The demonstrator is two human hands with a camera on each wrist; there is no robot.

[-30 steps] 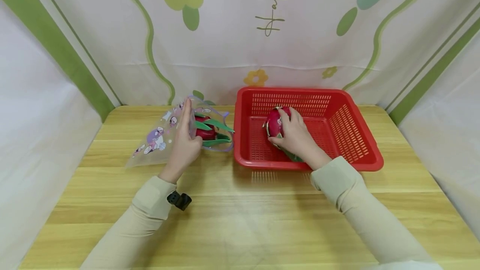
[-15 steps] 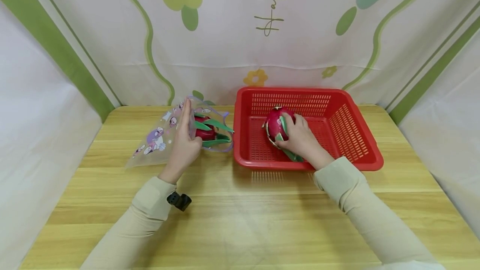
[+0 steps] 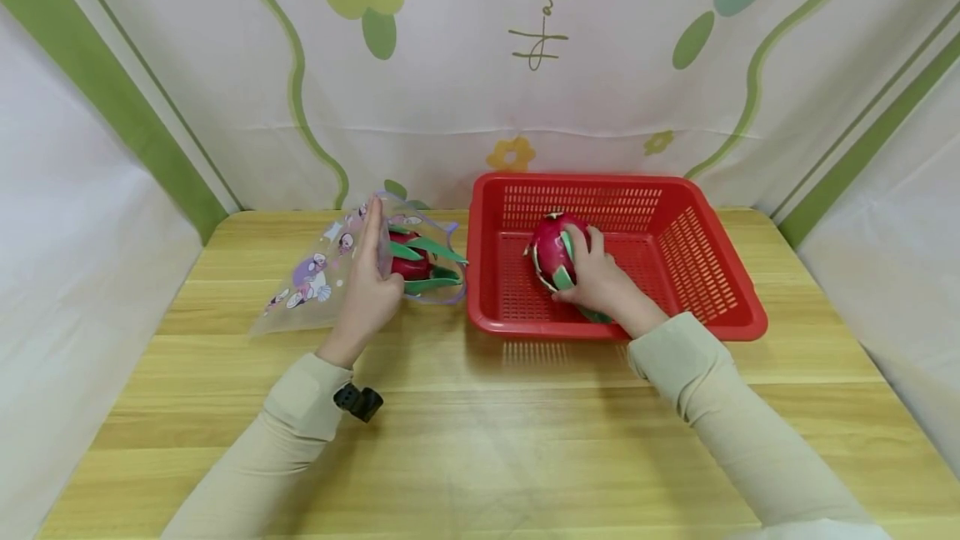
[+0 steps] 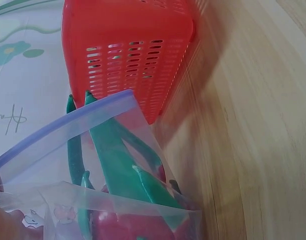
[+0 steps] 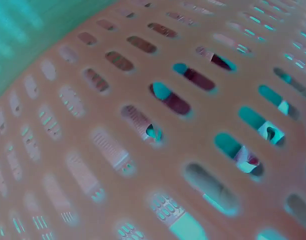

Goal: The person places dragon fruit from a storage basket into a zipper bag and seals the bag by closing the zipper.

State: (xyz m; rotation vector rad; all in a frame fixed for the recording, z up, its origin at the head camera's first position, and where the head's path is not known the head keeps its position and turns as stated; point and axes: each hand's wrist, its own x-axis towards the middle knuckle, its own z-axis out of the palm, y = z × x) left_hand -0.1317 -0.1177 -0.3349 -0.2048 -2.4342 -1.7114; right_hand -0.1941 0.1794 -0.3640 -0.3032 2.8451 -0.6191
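With right grip [image 3: 597, 275] curled round dragon fruit [image 3: 551, 248] inside red basket [image 3: 585, 329].
With left grip [image 3: 366, 282] straight-fingered against clear printed bag [image 3: 306, 294] holding 1 leafy red fruit [image 3: 411, 267], just beside basket on bench [image 3: 480, 448].

Two dragon fruits [image 3: 551, 245] [image 3: 411, 267], one basket [image 3: 483, 273] and one bag [image 3: 303, 294] show.

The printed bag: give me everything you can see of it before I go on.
The bag looks like clear, slightly cloudy plastic, with purple and pink prints and a purple strip along its mouth. It lies on the wooden table, mouth open toward the red basket on its right. Inside is a red fruit whose green leaves reach the mouth. The left hand touches it near the opening. Whether its mouth touches the basket isn't clear.
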